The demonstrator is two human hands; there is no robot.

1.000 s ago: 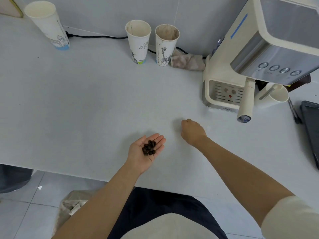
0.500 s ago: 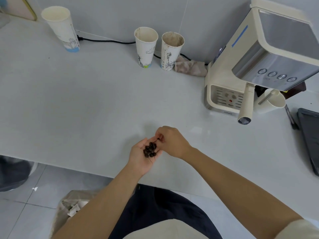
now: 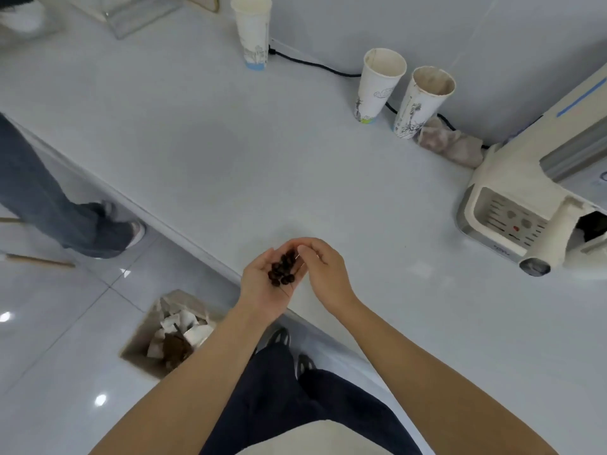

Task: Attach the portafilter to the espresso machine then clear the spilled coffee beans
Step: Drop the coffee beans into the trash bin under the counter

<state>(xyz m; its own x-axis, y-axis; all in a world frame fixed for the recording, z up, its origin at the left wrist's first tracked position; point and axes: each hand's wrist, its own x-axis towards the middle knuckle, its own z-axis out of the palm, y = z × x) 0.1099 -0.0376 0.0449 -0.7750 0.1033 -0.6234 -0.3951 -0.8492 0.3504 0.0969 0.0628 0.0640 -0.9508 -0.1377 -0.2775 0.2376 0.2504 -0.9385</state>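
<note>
Several dark coffee beans (image 3: 283,270) lie in the cupped palm of my left hand (image 3: 262,287), held palm up over the front edge of the white counter (image 3: 213,152). My right hand (image 3: 323,272) is beside it, its fingertips touching the left fingers just above the beans; I cannot tell whether it pinches a bean. The cream espresso machine (image 3: 525,178) stands at the right edge, with the portafilter handle (image 3: 547,246) sticking out of its front toward me.
Three paper cups stand along the wall: one far back (image 3: 253,31) and two together (image 3: 377,85) by a crumpled cloth (image 3: 451,146). A brown bag of waste (image 3: 170,333) sits on the floor below the counter. Another person's legs (image 3: 49,208) are at the left.
My right hand came from the counter to my left palm and stays there. The view swung left and down, bringing the floor, the waste bag and the other person's legs into sight.
</note>
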